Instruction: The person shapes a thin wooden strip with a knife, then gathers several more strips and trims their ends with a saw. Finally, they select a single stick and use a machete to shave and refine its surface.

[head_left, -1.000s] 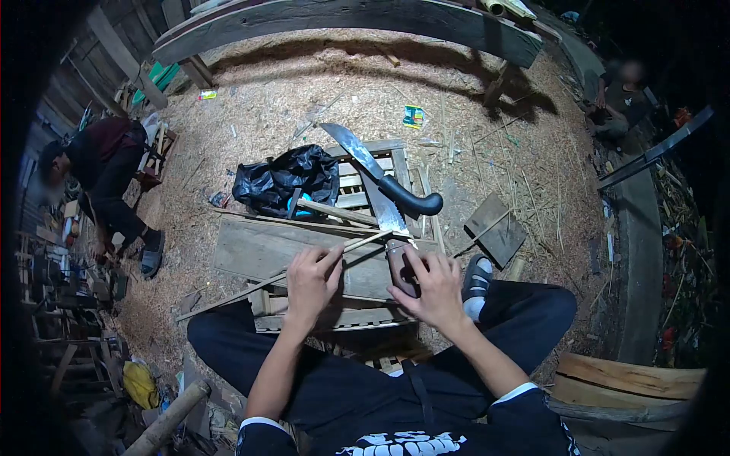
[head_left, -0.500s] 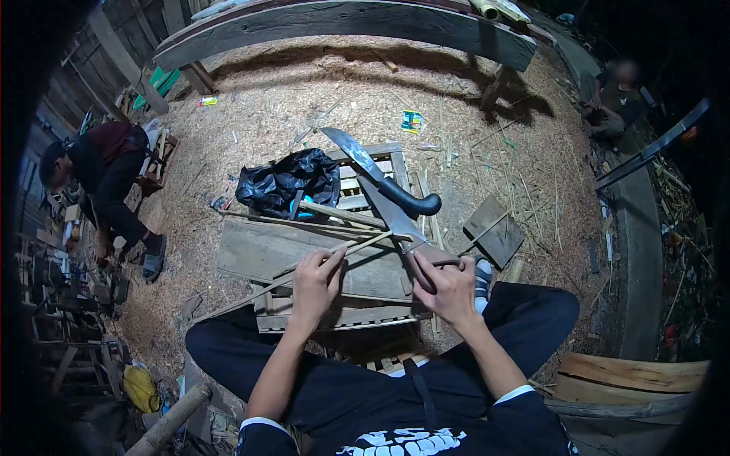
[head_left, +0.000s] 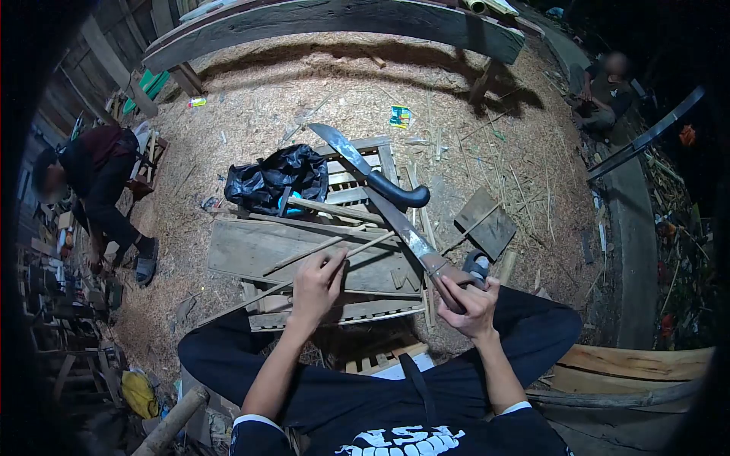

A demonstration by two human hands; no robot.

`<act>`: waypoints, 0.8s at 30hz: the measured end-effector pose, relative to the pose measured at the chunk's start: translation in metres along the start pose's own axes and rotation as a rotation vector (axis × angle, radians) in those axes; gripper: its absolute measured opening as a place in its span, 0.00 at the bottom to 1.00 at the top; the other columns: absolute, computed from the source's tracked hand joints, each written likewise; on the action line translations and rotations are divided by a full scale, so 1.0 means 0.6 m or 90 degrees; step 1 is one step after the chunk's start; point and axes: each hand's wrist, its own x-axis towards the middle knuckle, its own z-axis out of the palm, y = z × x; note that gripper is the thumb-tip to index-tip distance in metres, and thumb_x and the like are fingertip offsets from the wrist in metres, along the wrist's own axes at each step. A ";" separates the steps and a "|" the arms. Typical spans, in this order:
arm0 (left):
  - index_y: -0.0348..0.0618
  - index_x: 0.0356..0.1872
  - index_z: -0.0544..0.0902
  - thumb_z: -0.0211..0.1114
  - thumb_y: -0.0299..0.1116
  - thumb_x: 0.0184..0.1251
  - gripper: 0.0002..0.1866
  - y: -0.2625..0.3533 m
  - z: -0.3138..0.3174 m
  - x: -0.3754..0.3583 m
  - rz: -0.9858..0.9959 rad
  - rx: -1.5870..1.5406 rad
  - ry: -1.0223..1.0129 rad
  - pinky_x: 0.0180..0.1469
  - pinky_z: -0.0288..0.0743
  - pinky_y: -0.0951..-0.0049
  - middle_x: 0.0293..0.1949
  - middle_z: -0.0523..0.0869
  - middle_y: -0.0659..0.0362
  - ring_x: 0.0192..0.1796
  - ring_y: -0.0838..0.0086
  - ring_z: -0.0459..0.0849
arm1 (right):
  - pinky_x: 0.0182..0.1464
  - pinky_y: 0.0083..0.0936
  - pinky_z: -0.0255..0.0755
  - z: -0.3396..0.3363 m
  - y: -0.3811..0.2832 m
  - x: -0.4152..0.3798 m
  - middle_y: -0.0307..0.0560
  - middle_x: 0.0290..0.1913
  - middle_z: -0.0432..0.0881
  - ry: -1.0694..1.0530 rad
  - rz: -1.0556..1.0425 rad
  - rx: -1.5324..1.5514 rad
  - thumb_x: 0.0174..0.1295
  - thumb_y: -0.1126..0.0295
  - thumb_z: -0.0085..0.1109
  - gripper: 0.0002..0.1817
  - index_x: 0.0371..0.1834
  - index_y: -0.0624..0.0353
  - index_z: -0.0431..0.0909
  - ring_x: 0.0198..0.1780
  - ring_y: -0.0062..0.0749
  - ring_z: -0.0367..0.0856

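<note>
My left hand (head_left: 314, 290) is closed around a thin wooden stick (head_left: 371, 244), whose pale end points up to the right over a grey board (head_left: 242, 249). My right hand (head_left: 473, 305) grips the brown handle of a machete (head_left: 411, 242); its blade slants up and left, its edge apart from the stick. A second machete (head_left: 344, 149) with a black handle lies beyond on a slatted wooden crate (head_left: 386, 161). Another cut stick (head_left: 303, 256) rests on the board just past my left hand, and small offcuts (head_left: 404, 278) lie near the board's right end.
A crumpled black plastic bag (head_left: 270, 181) sits left of the crate. A square wooden piece (head_left: 487, 224) lies on the shavings at right. A long beam bench (head_left: 334, 34) spans the back. One person (head_left: 103, 178) bends at left; another person (head_left: 604, 95) sits far right.
My right hand has moved right and slightly down, drawing the machete away from the stick's end. My left hand stays on the stick. The whole view has shifted slightly.
</note>
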 end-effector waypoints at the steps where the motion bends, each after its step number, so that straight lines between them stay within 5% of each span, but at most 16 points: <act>1: 0.50 0.60 0.86 0.70 0.27 0.66 0.20 0.000 0.008 -0.007 0.003 -0.004 0.002 0.44 0.77 0.57 0.37 0.83 0.53 0.40 0.56 0.83 | 0.51 0.33 0.57 -0.003 0.003 -0.003 0.37 0.20 0.79 0.005 0.000 0.000 0.45 0.60 0.74 0.27 0.54 0.50 0.90 0.23 0.27 0.77; 8: 0.52 0.63 0.85 0.67 0.24 0.67 0.23 0.021 0.013 -0.015 0.022 -0.016 -0.088 0.48 0.76 0.55 0.40 0.81 0.50 0.43 0.53 0.81 | 0.49 0.33 0.56 -0.017 0.019 -0.046 0.30 0.17 0.74 0.054 -0.044 -0.012 0.44 0.64 0.72 0.28 0.54 0.50 0.90 0.20 0.23 0.71; 16: 0.48 0.65 0.82 0.74 0.40 0.65 0.27 0.046 0.023 -0.006 0.033 -0.008 -0.126 0.50 0.74 0.56 0.41 0.80 0.50 0.45 0.54 0.80 | 0.45 0.34 0.53 0.004 0.009 0.002 0.32 0.19 0.75 0.156 0.024 -0.026 0.47 0.66 0.73 0.29 0.57 0.54 0.88 0.22 0.24 0.73; 21: 0.52 0.74 0.75 0.77 0.54 0.57 0.43 0.045 0.017 -0.010 0.053 0.015 -0.186 0.53 0.70 0.56 0.48 0.79 0.50 0.50 0.54 0.78 | 0.48 0.36 0.52 0.065 0.004 0.010 0.31 0.25 0.74 0.079 0.064 -0.033 0.53 0.66 0.73 0.25 0.58 0.40 0.88 0.31 0.22 0.77; 24: 0.53 0.73 0.77 0.77 0.54 0.56 0.42 0.033 0.023 -0.015 0.069 0.020 -0.170 0.52 0.70 0.57 0.46 0.79 0.51 0.49 0.55 0.78 | 0.47 0.37 0.51 0.076 0.003 0.013 0.32 0.24 0.71 0.060 0.067 -0.060 0.55 0.65 0.73 0.23 0.57 0.36 0.89 0.31 0.23 0.77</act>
